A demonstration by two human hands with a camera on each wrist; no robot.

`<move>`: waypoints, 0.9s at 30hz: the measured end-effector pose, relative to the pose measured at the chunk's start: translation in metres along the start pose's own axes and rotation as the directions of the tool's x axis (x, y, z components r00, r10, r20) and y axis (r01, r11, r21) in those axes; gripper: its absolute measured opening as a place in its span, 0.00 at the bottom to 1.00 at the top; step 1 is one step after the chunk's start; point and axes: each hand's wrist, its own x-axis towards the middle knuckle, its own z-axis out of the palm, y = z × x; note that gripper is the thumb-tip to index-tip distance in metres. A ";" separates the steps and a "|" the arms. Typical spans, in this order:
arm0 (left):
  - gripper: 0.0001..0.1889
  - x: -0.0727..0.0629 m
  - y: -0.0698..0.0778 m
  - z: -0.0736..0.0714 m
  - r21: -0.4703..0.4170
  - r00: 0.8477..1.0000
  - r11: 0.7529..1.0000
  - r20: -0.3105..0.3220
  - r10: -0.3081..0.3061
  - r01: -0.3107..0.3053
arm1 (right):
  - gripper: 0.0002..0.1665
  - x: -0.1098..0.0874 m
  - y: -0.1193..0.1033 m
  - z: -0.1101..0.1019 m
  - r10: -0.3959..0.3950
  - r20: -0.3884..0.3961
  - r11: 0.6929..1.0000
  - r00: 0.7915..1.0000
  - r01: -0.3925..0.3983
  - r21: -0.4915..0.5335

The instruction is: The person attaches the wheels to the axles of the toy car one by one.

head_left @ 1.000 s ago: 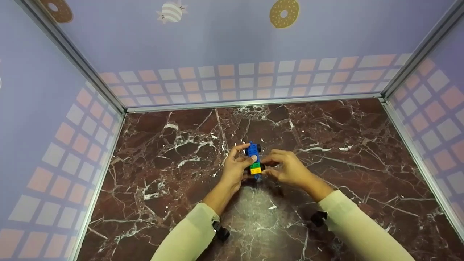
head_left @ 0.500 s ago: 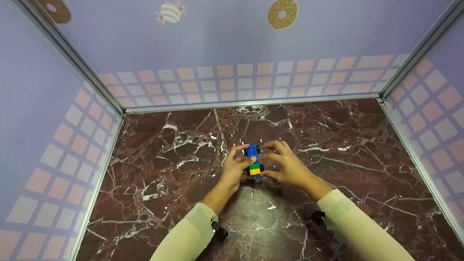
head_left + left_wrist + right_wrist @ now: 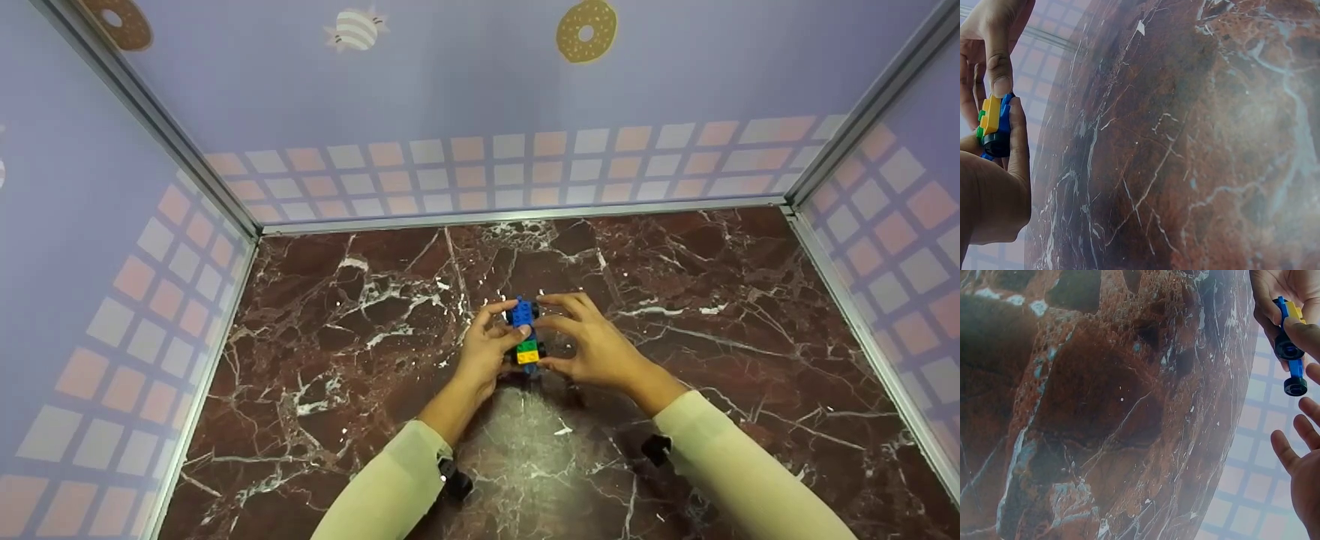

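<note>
A toy car of building bricks has a long blue base, black wheels and a green and a yellow brick at its near end. My left hand grips it from the left, thumb on top. My right hand is at the car's right side, fingers spread and lightly bent, thumb tip at the near end by the yellow brick. In the right wrist view, the right hand's fingers stand apart from the car, and a black wheel shows above them. Part of the blue base is hidden under the left thumb.
A dark red marble-patterned tabletop lies below the hands. Purple panels with pink and white squares stand at the back, left and right, with metal rails along their bottom edges.
My right hand's fingers have spread from the rear wheel area and reach farther along the car's right side. The left hand keeps its grip, and the car has hardly moved.
</note>
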 end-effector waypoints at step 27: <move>0.26 0.001 -0.005 0.000 0.063 1.000 0.998 0.004 -0.007 0.007 | 0.37 0.003 0.005 0.005 -0.008 0.068 0.999 0.998 0.011 -0.042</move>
